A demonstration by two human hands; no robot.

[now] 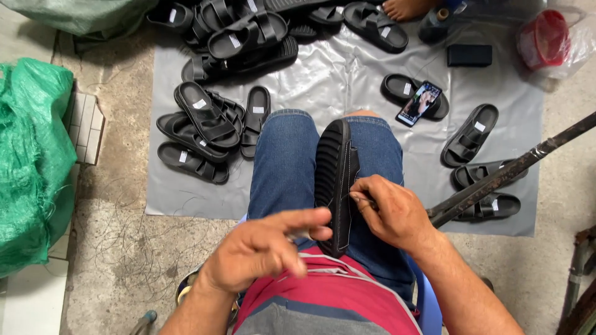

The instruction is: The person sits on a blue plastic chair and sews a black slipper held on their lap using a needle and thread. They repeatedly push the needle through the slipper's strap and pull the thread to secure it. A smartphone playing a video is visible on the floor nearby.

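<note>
Between our knees: black sandal (336, 186) on edge (sole up). Right hand (391, 213) pinches a thin tool at its strap; left hand (264, 250) hovers near, fingers loosely extended, empty.

Lit phone screen (419, 103) lying tilted on a black sandal (403, 92), right of centre on the grey sheet (347, 74), colourful picture showing. Small white rectangular labels (199, 104) stuck on the sandal footbeds around it. Green woven sack (28, 167) bulging at far left. Clear plastic bag (574, 46) around something red, top right.
</note>
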